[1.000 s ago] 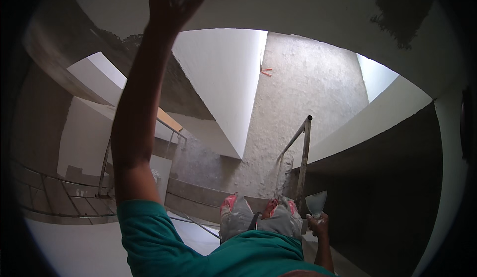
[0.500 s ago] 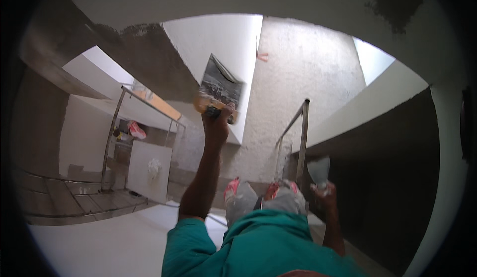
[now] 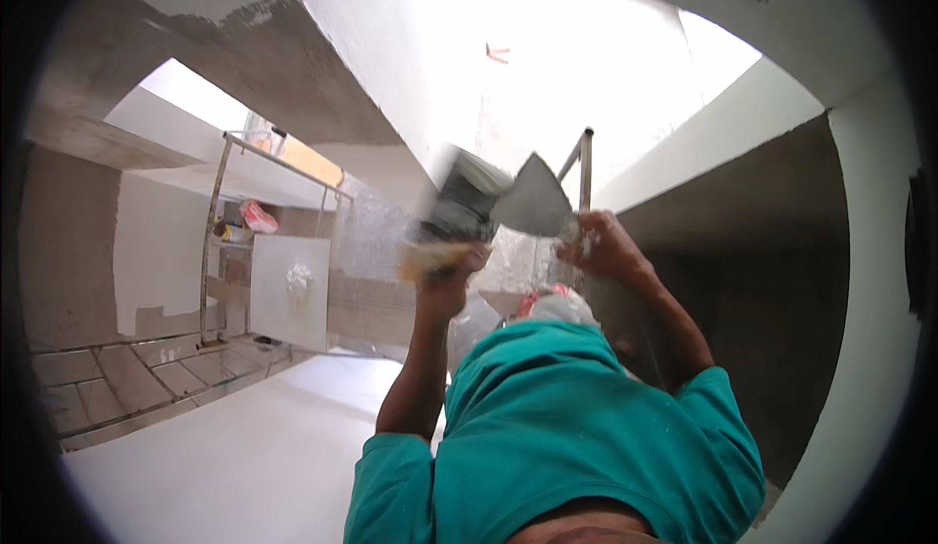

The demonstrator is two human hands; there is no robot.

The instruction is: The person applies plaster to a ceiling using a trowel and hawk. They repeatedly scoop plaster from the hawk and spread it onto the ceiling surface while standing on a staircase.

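Centre: the left hand [image 3: 447,295] grips a wide blade [image 3: 463,197], blurred; the right hand [image 3: 611,248] grips a scraper [image 3: 533,202], contact uncertain. Apparent step: wiping blade against blade, which calls for steady, matched angles. Beyond: a post [image 3: 586,171], possible obstacle; left of frame, a board [image 3: 277,321] bearing paste [image 3: 299,280].

Compared with 1.0 s ago: left hand [image 3: 446,287] drops from far edge to mid-scene, bringing the wide blade [image 3: 466,200] into fuller view, blurred. Right hand [image 3: 610,247] rises from near right, shifting the scraper [image 3: 534,204] leftward. Blades, previously well apart, now adjoin; contact unclear. Far wall [image 3: 596,56] brightens.
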